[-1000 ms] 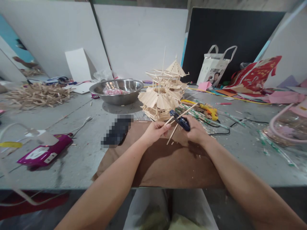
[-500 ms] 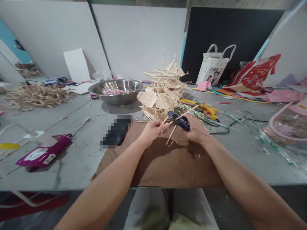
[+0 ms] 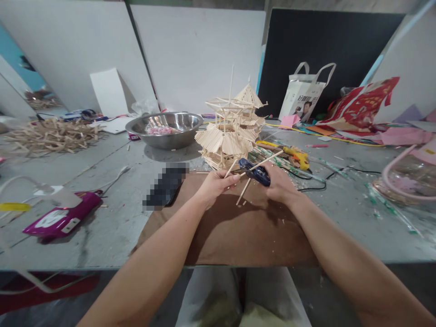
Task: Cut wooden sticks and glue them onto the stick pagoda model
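My left hand [image 3: 220, 184] pinches thin wooden sticks between thumb and fingers. A short stick [image 3: 231, 168] points up from this grip, and a longer stick [image 3: 270, 158] runs from it to the upper right, across the tool. My right hand [image 3: 281, 182] is closed around dark blue pliers [image 3: 260, 175], whose jaws meet the long stick beside my left fingertips; their exact bite is hard to make out. Another stick [image 3: 243, 192] slants below the pliers, over the brown board [image 3: 238, 236]. Just behind my hands stands a pagoda-like model [image 3: 226, 141] built of sticks.
A steel bowl [image 3: 166, 141] and a heap of wooden pieces [image 3: 54, 136] are at the left. Nearer lie a dark phone-like object [image 3: 165, 187] and a purple power strip [image 3: 64, 215]. A yellow glue gun [image 3: 297, 156] with a black cable lies right of the model.
The short stick in my left hand has tilted more upright, and its tip has shifted left. The long stick's far end has moved slightly right. Both hands stay nearly in place.
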### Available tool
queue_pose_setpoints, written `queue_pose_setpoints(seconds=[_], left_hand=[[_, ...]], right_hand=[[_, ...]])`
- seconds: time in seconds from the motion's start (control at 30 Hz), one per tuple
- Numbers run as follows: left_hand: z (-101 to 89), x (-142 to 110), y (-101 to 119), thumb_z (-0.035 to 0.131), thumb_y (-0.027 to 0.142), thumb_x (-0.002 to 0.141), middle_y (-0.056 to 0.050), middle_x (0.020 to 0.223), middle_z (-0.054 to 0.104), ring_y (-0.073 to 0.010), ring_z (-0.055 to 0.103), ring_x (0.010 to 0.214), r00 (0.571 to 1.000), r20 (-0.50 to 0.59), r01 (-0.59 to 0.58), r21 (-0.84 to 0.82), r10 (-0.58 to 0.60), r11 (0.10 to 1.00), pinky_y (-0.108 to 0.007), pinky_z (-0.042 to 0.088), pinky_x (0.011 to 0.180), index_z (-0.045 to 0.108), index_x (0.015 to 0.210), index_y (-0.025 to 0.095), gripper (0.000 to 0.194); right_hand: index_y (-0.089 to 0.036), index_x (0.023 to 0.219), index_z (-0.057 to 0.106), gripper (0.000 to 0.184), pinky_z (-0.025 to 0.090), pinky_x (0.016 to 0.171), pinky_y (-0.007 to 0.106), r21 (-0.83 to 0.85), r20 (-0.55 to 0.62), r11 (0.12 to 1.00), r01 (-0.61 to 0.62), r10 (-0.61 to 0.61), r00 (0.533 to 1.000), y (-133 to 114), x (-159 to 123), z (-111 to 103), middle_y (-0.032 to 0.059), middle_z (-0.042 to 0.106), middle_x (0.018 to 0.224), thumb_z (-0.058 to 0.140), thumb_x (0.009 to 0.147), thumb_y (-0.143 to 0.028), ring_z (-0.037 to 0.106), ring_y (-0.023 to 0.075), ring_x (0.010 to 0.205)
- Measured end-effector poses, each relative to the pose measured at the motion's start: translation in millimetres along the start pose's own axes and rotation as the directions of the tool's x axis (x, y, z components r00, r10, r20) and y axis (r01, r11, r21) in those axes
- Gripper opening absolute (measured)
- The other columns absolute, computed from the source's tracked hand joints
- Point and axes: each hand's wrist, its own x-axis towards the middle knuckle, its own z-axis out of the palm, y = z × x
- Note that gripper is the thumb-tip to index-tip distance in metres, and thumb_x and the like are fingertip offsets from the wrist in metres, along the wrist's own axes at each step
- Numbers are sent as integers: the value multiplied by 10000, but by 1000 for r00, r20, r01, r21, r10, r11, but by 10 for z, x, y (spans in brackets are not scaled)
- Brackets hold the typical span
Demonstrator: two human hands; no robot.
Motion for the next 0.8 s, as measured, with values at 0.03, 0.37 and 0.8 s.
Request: queue_pose_setpoints(seconds=[0.03,0.37,0.8], left_hand=[[-3,1,-5,601,381,584,57,405,442,-6,256,342,1000,-3,-3,0,3,1000,-190,121,381,512,514,127,278],[4,0,-16,613,374,573,59,408,433,-9,288,355,1000,-15,-20,-23,19,1000,-185,139,392,504,524,125,276],[24,-19,16,609,375,574,72,380,370,-15,259,357,998,-46,-41,2,41,999,-188,142,388,496,520,131,274]], right_hand=[[-170,1002,435,415,372,636,305,-1,4,1000,-2,2,1000,0,0,0,84,542,916,519,606,-259,502,218,796],[-167,991,442,413,372,654,297,10,19,1000,-9,8,1000,14,0,2,80,540,914,522,593,-242,496,212,794],[-202,934,473,373,381,645,280,-21,43,998,-65,66,997,50,-3,13,50,561,833,544,569,-226,513,199,753]])
